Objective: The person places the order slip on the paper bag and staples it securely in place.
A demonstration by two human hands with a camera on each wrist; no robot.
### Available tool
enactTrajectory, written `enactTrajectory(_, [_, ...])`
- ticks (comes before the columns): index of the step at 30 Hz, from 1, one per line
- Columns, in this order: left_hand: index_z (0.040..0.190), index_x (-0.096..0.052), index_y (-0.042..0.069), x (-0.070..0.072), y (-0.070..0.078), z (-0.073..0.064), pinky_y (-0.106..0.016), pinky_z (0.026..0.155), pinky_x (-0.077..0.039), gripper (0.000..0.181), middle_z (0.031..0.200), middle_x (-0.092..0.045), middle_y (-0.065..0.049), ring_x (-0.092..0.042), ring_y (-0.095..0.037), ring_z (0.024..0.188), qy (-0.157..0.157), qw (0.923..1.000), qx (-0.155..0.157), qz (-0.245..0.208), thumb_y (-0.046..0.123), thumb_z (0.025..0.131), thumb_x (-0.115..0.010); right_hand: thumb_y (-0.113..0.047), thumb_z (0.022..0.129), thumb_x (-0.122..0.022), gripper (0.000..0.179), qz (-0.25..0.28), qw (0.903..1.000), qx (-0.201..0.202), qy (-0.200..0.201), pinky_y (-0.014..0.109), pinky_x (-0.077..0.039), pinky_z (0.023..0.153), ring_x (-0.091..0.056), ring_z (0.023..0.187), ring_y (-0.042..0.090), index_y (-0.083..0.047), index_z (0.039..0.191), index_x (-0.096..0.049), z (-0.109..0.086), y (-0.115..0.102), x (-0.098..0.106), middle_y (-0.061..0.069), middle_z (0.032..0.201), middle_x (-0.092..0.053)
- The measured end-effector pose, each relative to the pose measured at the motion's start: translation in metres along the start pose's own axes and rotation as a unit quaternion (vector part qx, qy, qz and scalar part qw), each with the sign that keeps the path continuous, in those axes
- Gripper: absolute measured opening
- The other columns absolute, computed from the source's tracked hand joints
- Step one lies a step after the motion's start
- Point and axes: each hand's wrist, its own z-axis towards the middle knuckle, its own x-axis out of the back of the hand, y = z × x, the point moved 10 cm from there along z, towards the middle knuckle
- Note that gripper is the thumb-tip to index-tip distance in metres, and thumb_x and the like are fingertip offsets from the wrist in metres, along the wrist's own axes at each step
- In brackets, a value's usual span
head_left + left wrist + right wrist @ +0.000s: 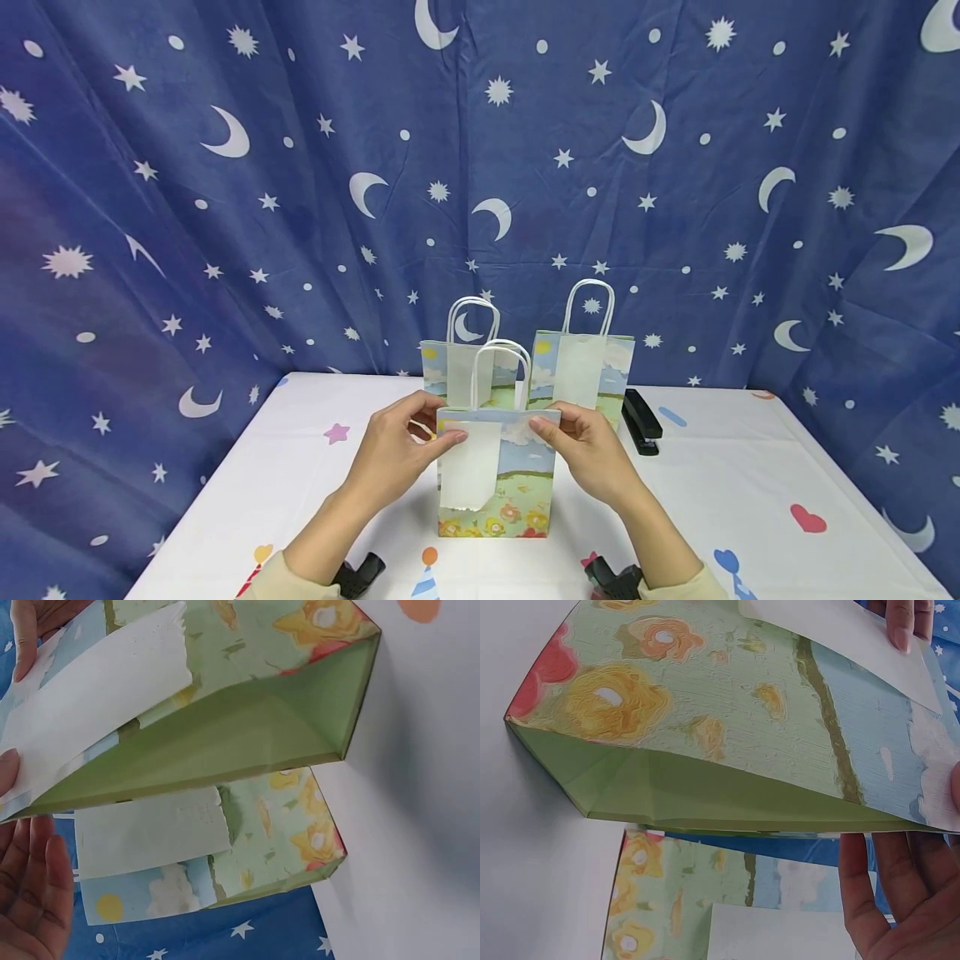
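A small paper gift bag (517, 500) with a painted flower meadow and blue sky stands upright at the front middle of the table. Two white handles rise from its top, and a white paper strip with a torn lower edge (468, 467) lies on its front. My left hand (393, 446) pinches the top left edge, thumb in front and fingers behind. At the top right edge, my right hand (596, 454) pinches the bag the same way. Both wrist views show the bag's green side panel (247, 724) folded inward.
Behind stand two similar bags, one at the left (433, 367), partly hidden, and one at the right (618, 367). A black stapler (641, 421) lies right of them. The white patterned tablecloth (750, 483) reaches back to a blue star-and-moon curtain (480, 167).
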Motion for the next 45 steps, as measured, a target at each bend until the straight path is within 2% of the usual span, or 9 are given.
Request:
enactTrajectory(8, [0.107,-0.073,0.018,-0.006,0.004,0.005,-0.03,0.072,-0.061,0.036,0.098,-0.075,0.006,-0.069,-0.007,0.081,-0.004,1.0,0.002,-0.002,0.025,0.077,-0.093,-0.029,0.102,-0.067,0.018,-0.005,1.0,0.002,0.001,0.026,-0.038,0.061,-0.037,0.065,0.007,-0.013,0.097,-0.074,0.001,0.0,0.0,-0.003,0.069,-0.041])
enactTrajectory(14, [0.108,-0.073,0.017,-0.01,0.008,0.007,-0.032,0.074,-0.061,0.036,0.1,-0.075,0.007,-0.066,-0.008,0.083,-0.007,0.9999,0.008,-0.007,0.024,0.078,-0.092,-0.029,0.102,-0.067,0.018,-0.002,1.0,0.0,-0.002,0.026,-0.046,0.07,-0.049,0.075,0.01,-0.014,0.1,-0.075,0.001,0.002,-0.001,0.002,0.079,-0.061])
enactTrajectory(18, [0.107,-0.073,0.02,-0.011,0.009,0.009,-0.028,0.075,-0.059,0.034,0.099,-0.075,0.009,-0.065,-0.007,0.084,-0.007,1.0,0.007,-0.003,0.025,0.079,-0.092,-0.028,0.102,-0.067,0.017,0.004,1.0,0.001,-0.005,0.027,-0.049,0.075,-0.055,0.079,0.011,-0.013,0.101,-0.075,0.001,0.002,-0.001,0.005,0.089,-0.07])
enactTrajectory(25, [0.106,-0.073,0.023,-0.014,0.009,0.01,-0.026,0.078,-0.058,0.033,0.1,-0.076,0.011,-0.066,-0.005,0.086,-0.006,0.9999,0.008,-0.002,0.027,0.079,-0.092,-0.028,0.102,-0.067,0.017,0.002,1.0,0.003,-0.006,0.026,-0.047,0.072,-0.051,0.076,0.01,-0.013,0.1,-0.075,0.001,0.002,-0.002,0.004,0.085,-0.065])
enactTrajectory(29, [0.106,-0.073,0.025,-0.016,0.008,0.009,-0.028,0.074,-0.057,0.032,0.1,-0.076,0.012,-0.066,-0.006,0.081,-0.009,0.9998,0.016,-0.013,0.027,0.08,-0.091,-0.028,0.103,-0.066,0.017,0.005,1.0,0.003,-0.006,0.026,-0.047,0.072,-0.051,0.076,0.01,-0.013,0.1,-0.074,0.001,0.002,-0.002,0.003,0.085,-0.064])
enactTrajectory(34, [0.104,-0.074,0.025,-0.019,0.006,0.009,-0.024,0.06,-0.048,0.029,0.086,-0.074,0.012,-0.058,-0.009,0.067,-0.017,0.9993,0.027,-0.022,0.027,0.081,-0.091,-0.027,0.103,-0.066,0.017,0.011,0.9999,0.003,-0.008,0.026,-0.048,0.073,-0.053,0.078,0.01,-0.012,0.1,-0.074,0.001,0.002,-0.002,0.005,0.088,-0.068])
enactTrajectory(39, [0.098,-0.076,0.024,-0.021,0.005,0.009,-0.021,0.05,-0.036,0.024,0.062,-0.055,0.013,-0.041,-0.003,0.054,-0.017,0.9991,0.036,-0.015,0.029,0.081,-0.091,-0.027,0.103,-0.066,0.017,0.012,0.9999,0.004,-0.01,0.027,-0.05,0.075,-0.057,0.08,0.01,-0.011,0.102,-0.074,0.001,0.001,-0.003,0.007,0.092,-0.071])
enactTrajectory(43, [0.097,-0.076,0.023,-0.021,0.008,0.009,-0.021,0.049,-0.031,0.023,0.056,-0.043,0.015,-0.034,-0.001,0.052,-0.01,0.9993,0.034,-0.011,0.03,0.08,-0.091,-0.026,0.103,-0.065,0.018,0.014,0.9998,0.004,-0.013,0.027,-0.052,0.077,-0.061,0.083,0.011,-0.011,0.105,-0.074,0.001,0.0,-0.003,0.008,0.096,-0.074])
enactTrajectory(45, [0.095,-0.075,0.024,-0.021,0.009,0.009,-0.02,0.048,-0.029,0.023,0.054,-0.04,0.015,-0.032,0.0,0.05,-0.005,0.9994,0.031,-0.012,0.031,0.08,-0.091,-0.026,0.103,-0.066,0.017,0.009,0.9999,0.003,-0.011,0.026,-0.05,0.072,-0.057,0.076,0.009,-0.011,0.104,-0.074,0.001,-0.001,-0.002,0.006,0.089,-0.07])
